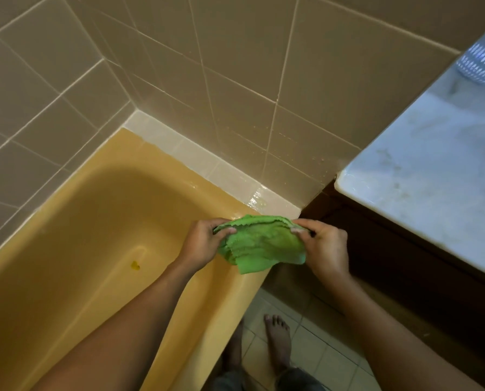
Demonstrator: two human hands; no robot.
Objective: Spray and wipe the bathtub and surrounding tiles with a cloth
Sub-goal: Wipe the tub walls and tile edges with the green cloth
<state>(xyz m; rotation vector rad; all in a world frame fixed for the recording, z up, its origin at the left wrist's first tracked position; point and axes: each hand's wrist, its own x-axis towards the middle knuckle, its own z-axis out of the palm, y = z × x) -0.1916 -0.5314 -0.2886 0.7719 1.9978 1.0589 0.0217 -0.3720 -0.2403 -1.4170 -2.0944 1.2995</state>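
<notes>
Our two hands pinched shut, arms reaching forward.
Our left hand (200, 245) and right hand (324, 246) are held level and apart, fingers curled closed with thumbs on top, both forearms bare; one bare foot (278, 341) shows below.

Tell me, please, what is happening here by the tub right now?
A person stands barefoot beside a yellow bathtub and holds a green cloth bunched between the left hand and the right hand, above the tub's corner. The cloth is not touching any surface. Droplets show on the beige wall tiles, and the white ledge looks wet. No spray bottle is in view.
</notes>
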